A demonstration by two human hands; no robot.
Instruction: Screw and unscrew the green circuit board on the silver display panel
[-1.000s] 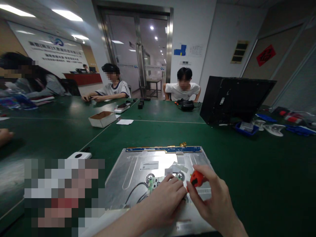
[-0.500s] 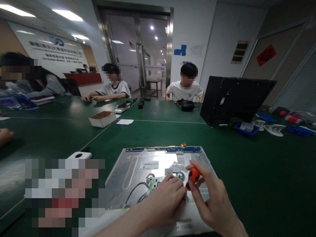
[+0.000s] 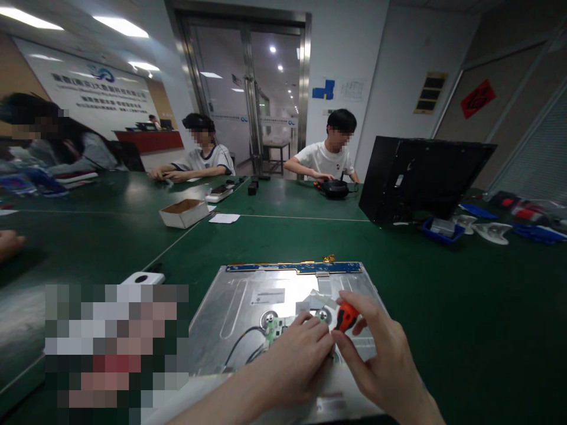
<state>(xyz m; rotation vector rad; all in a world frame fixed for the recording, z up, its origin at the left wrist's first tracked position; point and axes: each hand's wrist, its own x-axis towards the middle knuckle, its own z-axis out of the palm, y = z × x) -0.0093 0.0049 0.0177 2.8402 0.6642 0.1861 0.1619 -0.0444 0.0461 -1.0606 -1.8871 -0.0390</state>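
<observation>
R hand (image 3: 380, 348): red-black screwdriver handle (image 3: 346, 317) betw. thumb & fingertips, over metal panel (image 3: 239, 292). L hand (image 3: 305, 348): on/over green PCB (image 3: 277, 326), just beside handle; grip hidden, can't tell.

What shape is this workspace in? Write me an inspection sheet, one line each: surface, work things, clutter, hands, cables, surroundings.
Surface: green table, pale seams; damage, nothing seen.
Work things: metal panel lies flat, blue circuit strip along its far edge, green board partly hidden.
Clutter: open white box, paper, blue tray by black casing; near-left area pixelated.
Hands: left hand at the green board; right hand holds orange-and-black handle, tip hidden.
Cables: dark wire curves over the metal panel; full run hidden.
Surroundings: people across the table, glass doors behind.
</observation>
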